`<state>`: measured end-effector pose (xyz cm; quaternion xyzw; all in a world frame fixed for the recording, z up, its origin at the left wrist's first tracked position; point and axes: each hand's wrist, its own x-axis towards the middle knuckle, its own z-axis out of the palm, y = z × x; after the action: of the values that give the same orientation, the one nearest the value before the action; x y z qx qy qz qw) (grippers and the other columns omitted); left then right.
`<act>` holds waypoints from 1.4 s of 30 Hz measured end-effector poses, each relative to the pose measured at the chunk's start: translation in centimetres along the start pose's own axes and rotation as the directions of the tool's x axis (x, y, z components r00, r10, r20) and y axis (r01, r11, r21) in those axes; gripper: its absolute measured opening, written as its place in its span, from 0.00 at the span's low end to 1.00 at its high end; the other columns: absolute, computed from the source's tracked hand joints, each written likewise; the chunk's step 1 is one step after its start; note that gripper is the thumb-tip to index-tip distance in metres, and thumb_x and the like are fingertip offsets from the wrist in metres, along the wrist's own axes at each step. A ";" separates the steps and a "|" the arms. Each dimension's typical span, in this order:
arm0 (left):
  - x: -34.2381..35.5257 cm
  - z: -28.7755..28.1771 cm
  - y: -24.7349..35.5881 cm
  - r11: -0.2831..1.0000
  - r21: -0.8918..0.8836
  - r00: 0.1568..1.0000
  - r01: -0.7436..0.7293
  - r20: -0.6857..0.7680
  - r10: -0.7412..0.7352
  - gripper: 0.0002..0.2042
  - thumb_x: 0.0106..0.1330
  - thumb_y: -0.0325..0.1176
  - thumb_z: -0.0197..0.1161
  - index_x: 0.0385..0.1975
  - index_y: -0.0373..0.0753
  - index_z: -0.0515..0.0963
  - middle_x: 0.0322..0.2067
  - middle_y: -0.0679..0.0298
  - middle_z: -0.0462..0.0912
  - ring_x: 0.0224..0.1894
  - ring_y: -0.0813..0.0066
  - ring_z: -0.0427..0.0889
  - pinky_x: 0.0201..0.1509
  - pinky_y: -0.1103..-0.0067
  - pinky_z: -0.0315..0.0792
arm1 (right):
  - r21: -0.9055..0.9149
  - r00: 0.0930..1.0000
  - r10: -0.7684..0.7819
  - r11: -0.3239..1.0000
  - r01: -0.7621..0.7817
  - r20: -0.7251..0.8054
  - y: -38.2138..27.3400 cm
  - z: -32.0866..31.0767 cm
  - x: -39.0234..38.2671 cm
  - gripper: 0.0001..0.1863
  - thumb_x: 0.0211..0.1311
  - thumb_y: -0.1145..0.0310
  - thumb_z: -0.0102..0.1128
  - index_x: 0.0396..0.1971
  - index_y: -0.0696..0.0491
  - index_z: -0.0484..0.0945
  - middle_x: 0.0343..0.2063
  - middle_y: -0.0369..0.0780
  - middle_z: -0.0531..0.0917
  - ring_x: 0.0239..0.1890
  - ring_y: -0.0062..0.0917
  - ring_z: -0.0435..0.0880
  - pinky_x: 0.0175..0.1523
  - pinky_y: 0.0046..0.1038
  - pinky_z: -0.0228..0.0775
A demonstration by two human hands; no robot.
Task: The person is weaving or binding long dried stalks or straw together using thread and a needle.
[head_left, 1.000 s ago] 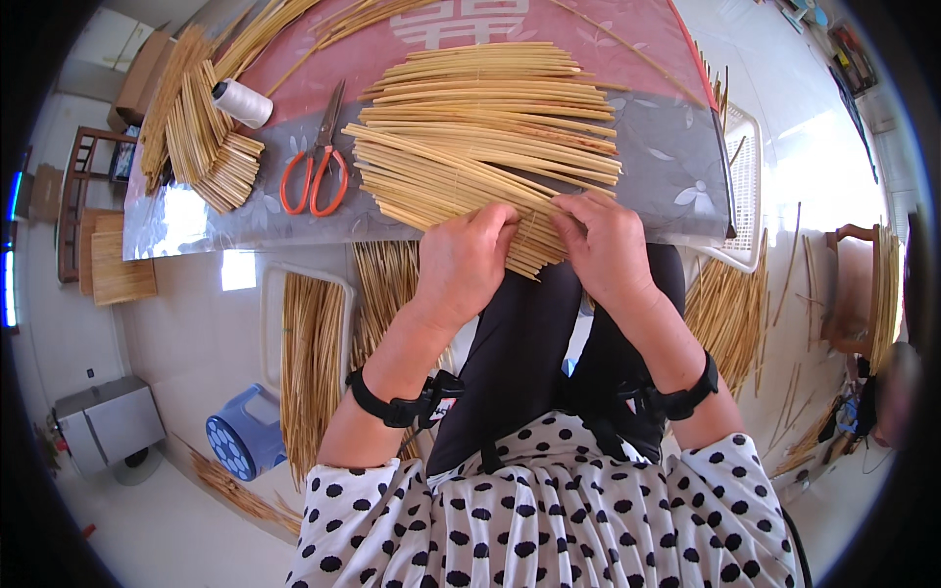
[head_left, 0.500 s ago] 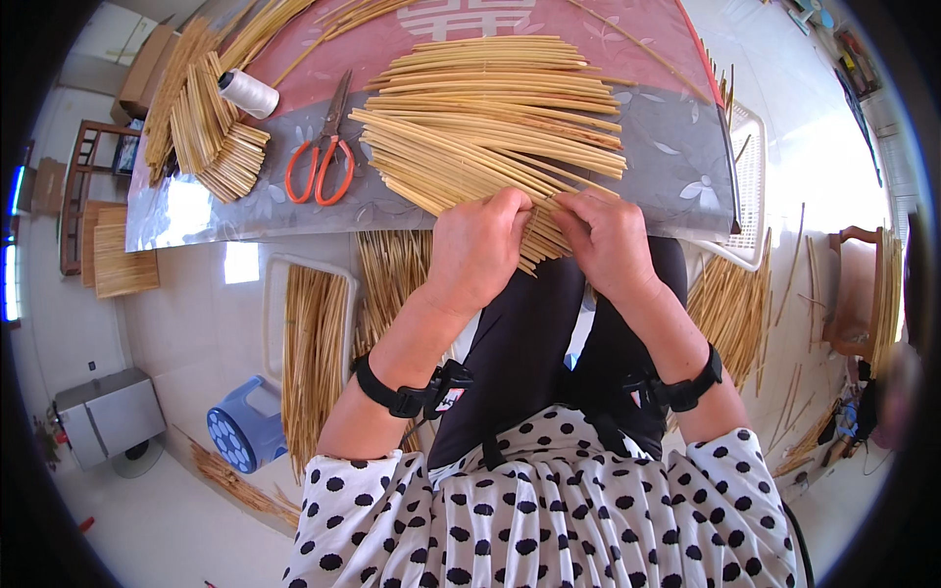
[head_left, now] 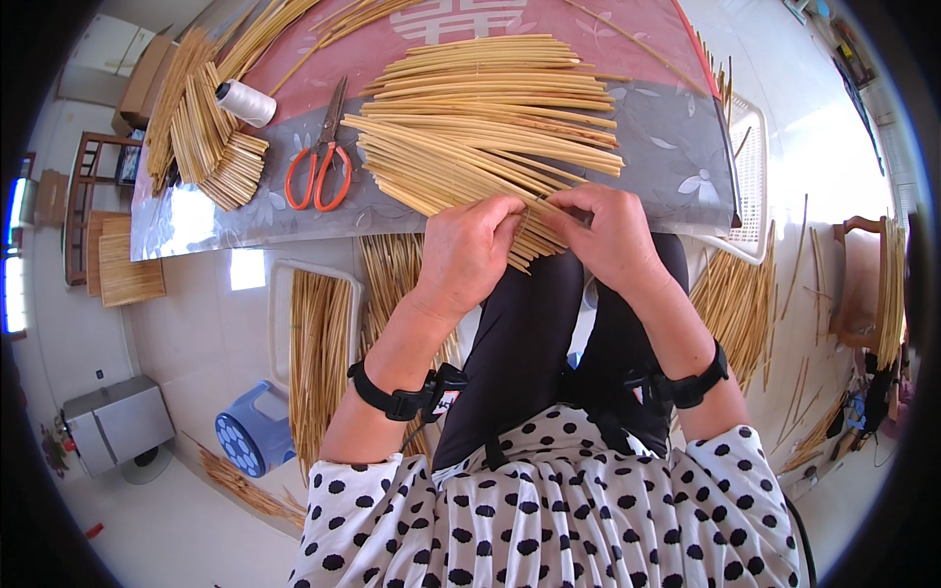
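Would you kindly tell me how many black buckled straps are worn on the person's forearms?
2: one black buckled strap around the left forearm, another around the right forearm. Neither looks hidden.

The right grip (head_left: 613, 235) has turned slightly, its fingers (head_left: 576, 196) now straighter at the stalk mat (head_left: 426, 176).
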<state>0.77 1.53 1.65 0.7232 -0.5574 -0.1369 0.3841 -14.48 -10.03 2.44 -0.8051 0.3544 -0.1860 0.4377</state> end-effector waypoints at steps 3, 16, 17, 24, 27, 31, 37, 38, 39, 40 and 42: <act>-0.1 0.1 0.0 1.000 0.013 1.000 -0.020 -0.015 0.020 0.07 0.63 0.27 0.66 0.39 0.35 0.83 0.30 0.50 0.85 0.31 0.53 0.85 0.34 0.70 0.77 | -0.065 0.999 -0.047 0.997 0.046 -0.009 0.1 0.3 -0.1 0.09 0.56 0.68 0.70 0.36 0.56 0.86 0.32 0.46 0.86 0.36 0.44 0.85 0.41 0.36 0.77; -0.1 -0.9 0.3 0.993 -0.055 0.987 0.103 0.129 -0.096 0.12 0.65 0.27 0.64 0.47 0.33 0.83 0.23 0.51 0.83 0.20 0.73 0.77 0.28 0.77 0.71 | -0.114 0.992 -0.110 0.988 0.103 -0.058 0.7 1.0 -0.2 0.08 0.57 0.67 0.69 0.35 0.54 0.86 0.32 0.46 0.85 0.37 0.46 0.83 0.41 0.39 0.76; 0.0 -1.1 0.4 0.993 -0.055 0.987 0.104 0.130 -0.096 0.12 0.65 0.27 0.64 0.47 0.33 0.83 0.23 0.51 0.83 0.20 0.73 0.77 0.28 0.77 0.71 | -0.113 0.992 -0.109 0.988 0.102 -0.059 0.6 1.0 -0.3 0.08 0.57 0.67 0.69 0.35 0.54 0.86 0.32 0.46 0.85 0.37 0.46 0.83 0.41 0.39 0.76; 0.0 -1.9 0.3 0.985 -0.063 0.963 0.161 0.228 -0.143 0.15 0.66 0.28 0.63 0.52 0.35 0.82 0.19 0.57 0.78 0.19 0.78 0.71 0.27 0.78 0.69 | -0.111 0.992 -0.105 0.989 0.097 -0.069 0.6 0.9 -0.3 0.09 0.57 0.67 0.69 0.36 0.55 0.86 0.32 0.46 0.85 0.37 0.46 0.83 0.41 0.39 0.75; 0.2 -2.4 0.5 0.979 -0.063 0.944 0.196 0.281 -0.171 0.16 0.66 0.27 0.61 0.53 0.36 0.81 0.16 0.61 0.72 0.19 0.81 0.66 0.26 0.79 0.66 | -0.114 0.992 -0.101 0.989 0.092 -0.076 0.8 1.0 -0.2 0.10 0.57 0.67 0.69 0.36 0.55 0.86 0.32 0.46 0.85 0.36 0.46 0.83 0.42 0.39 0.76; 0.2 -2.5 0.4 0.971 -0.072 0.930 0.227 0.312 -0.194 0.16 0.66 0.26 0.59 0.54 0.37 0.81 0.15 0.65 0.66 0.20 0.83 0.64 0.25 0.80 0.63 | -0.112 0.993 -0.092 0.990 0.083 -0.076 0.7 0.8 -0.2 0.10 0.57 0.67 0.69 0.37 0.55 0.86 0.32 0.47 0.85 0.36 0.46 0.83 0.42 0.39 0.76; 0.1 -2.5 0.1 0.975 -0.073 0.939 0.209 0.294 -0.179 0.16 0.66 0.27 0.59 0.54 0.38 0.81 0.15 0.64 0.66 0.19 0.82 0.63 0.25 0.79 0.63 | -0.109 0.996 -0.069 0.992 0.062 -0.063 0.4 0.8 -0.2 0.09 0.58 0.66 0.69 0.36 0.55 0.86 0.31 0.47 0.85 0.36 0.47 0.83 0.41 0.40 0.75; 0.2 -2.6 0.2 0.975 -0.072 0.939 0.209 0.294 -0.179 0.16 0.66 0.27 0.59 0.54 0.38 0.81 0.15 0.64 0.66 0.19 0.82 0.63 0.25 0.79 0.63 | -0.109 0.996 -0.069 0.992 0.062 -0.063 0.4 0.9 -0.2 0.09 0.58 0.66 0.69 0.36 0.55 0.86 0.31 0.47 0.85 0.36 0.47 0.83 0.41 0.40 0.75; 0.3 -2.8 0.4 0.977 -0.058 0.936 0.207 0.304 -0.180 0.16 0.66 0.27 0.59 0.54 0.38 0.81 0.15 0.63 0.66 0.19 0.81 0.63 0.25 0.79 0.63 | -0.109 0.995 -0.073 0.992 0.065 -0.069 0.4 0.9 -0.2 0.09 0.58 0.67 0.69 0.36 0.55 0.86 0.31 0.47 0.84 0.36 0.47 0.83 0.41 0.40 0.75; 0.4 -3.0 0.4 0.978 -0.043 0.932 0.204 0.314 -0.181 0.16 0.66 0.27 0.59 0.54 0.38 0.81 0.15 0.62 0.67 0.19 0.81 0.64 0.25 0.78 0.64 | -0.109 0.994 -0.077 0.992 0.069 -0.076 0.5 0.8 -0.2 0.09 0.58 0.67 0.68 0.35 0.55 0.86 0.31 0.47 0.84 0.35 0.47 0.83 0.41 0.40 0.75; 0.3 -3.0 0.3 0.978 -0.049 0.932 0.205 0.313 -0.180 0.16 0.66 0.27 0.59 0.54 0.39 0.81 0.15 0.61 0.67 0.19 0.80 0.64 0.26 0.78 0.64 | -0.105 0.994 -0.083 0.992 0.075 -0.076 0.5 0.8 -0.2 0.09 0.58 0.67 0.68 0.35 0.55 0.86 0.31 0.47 0.84 0.35 0.47 0.83 0.41 0.40 0.75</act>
<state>2.57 2.41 3.99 0.7281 -0.5308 -0.3070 0.3063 -14.34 -9.59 1.63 -0.8317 0.3485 -0.2171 0.3738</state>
